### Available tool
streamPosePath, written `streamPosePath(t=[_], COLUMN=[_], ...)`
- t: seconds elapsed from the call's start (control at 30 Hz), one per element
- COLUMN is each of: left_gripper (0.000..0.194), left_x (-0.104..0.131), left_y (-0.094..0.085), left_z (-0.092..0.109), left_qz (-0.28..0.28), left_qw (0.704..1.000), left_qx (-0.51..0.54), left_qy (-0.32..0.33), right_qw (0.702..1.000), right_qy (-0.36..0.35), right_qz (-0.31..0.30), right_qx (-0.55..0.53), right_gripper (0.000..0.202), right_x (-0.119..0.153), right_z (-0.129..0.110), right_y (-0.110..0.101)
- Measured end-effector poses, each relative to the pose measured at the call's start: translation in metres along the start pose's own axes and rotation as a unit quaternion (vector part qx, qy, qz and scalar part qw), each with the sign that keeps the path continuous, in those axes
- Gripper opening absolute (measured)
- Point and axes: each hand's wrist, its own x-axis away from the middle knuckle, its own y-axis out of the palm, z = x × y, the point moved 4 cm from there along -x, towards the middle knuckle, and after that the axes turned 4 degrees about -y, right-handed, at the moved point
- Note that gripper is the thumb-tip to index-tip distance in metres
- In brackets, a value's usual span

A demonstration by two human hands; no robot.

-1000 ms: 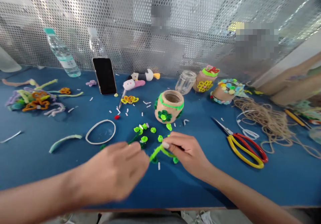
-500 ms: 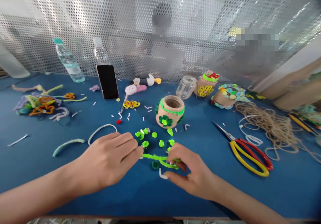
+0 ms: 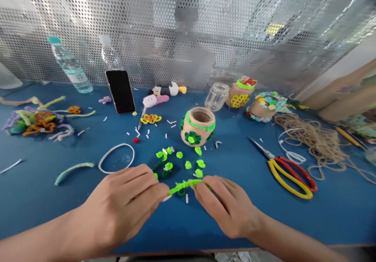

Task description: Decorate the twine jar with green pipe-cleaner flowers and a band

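A bright green fuzzy stem (image 3: 185,185) stretches between my two hands low in the middle of the view. My left hand (image 3: 120,203) pinches its left end, and my right hand (image 3: 227,205) has its fingers closed on the right end. Just beyond them lie several small bright green curls (image 3: 188,165) and a few dark green pieces, partly hidden by my fingers. Behind these stands a twine-wrapped jar (image 3: 197,127) with an open top, a bright green band round its neck and dark green flowers on its side.
Red-and-yellow scissors (image 3: 289,174) and loose twine (image 3: 311,140) lie at right. Left are a white loop (image 3: 116,158), a pale green stem (image 3: 73,172) and coloured stems (image 3: 44,123). Behind stand a phone (image 3: 120,91), bottles (image 3: 70,68), a glass jar (image 3: 216,96) and two decorated jars (image 3: 239,93).
My right hand's fingers have closed together on the green stem, which now runs as one strand between my hands. My left hand has shifted slightly down, and more of the white loop shows.
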Motion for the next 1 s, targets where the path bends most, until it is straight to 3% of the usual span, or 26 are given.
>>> streamPosePath(t=[0.17,0.27,0.43,0.53,0.67,0.77,0.83,0.9,0.93,1.0], left_gripper=[0.012,0.018,0.025,0.027,0.028,0.027,0.026,0.026,0.025,0.023], left_x=[-0.004,-0.004,0.002,0.004,0.004,0.001,-0.002,-0.005,-0.007,-0.013], left_y=[0.002,0.004,0.014,0.023,0.029,0.027,0.02,0.012,0.009,0.004], left_z=[0.004,0.012,0.023,0.022,0.012,-0.001,-0.01,-0.015,-0.016,-0.015], left_qz=[0.043,0.063,0.076,0.076,0.069,0.061,0.066,0.078,0.081,0.081], left_qw=[0.999,0.995,0.977,0.969,0.961,0.962,0.967,0.971,0.972,0.971], left_qx=[-0.014,-0.04,-0.124,-0.166,-0.201,-0.208,-0.202,-0.196,-0.194,-0.203], left_qy=[0.012,0.061,0.157,0.166,0.176,0.166,0.14,0.116,0.108,0.101], right_qw=[0.999,0.998,0.975,0.918,0.78,0.684,0.649,0.647,0.669,0.758], right_qy=[0.022,0.051,0.185,0.291,0.406,0.443,0.447,0.433,0.417,0.356], right_qz=[-0.014,0.012,0.008,-0.011,-0.06,-0.085,-0.102,-0.13,-0.144,-0.151], right_qx=[0.042,0.031,-0.125,-0.271,-0.472,-0.573,-0.608,-0.614,-0.598,-0.525], right_gripper=[0.011,0.01,0.01,0.009,0.015,0.02,0.022,0.023,0.023,0.018], right_x=[-0.01,-0.016,-0.022,-0.024,-0.022,-0.02,-0.018,-0.017,-0.017,-0.019], right_z=[0.0,0.004,0.018,0.025,0.031,0.033,0.035,0.035,0.035,0.034], right_y=[0.005,0.004,0.0,-0.001,0.004,0.011,0.015,0.017,0.017,0.015])
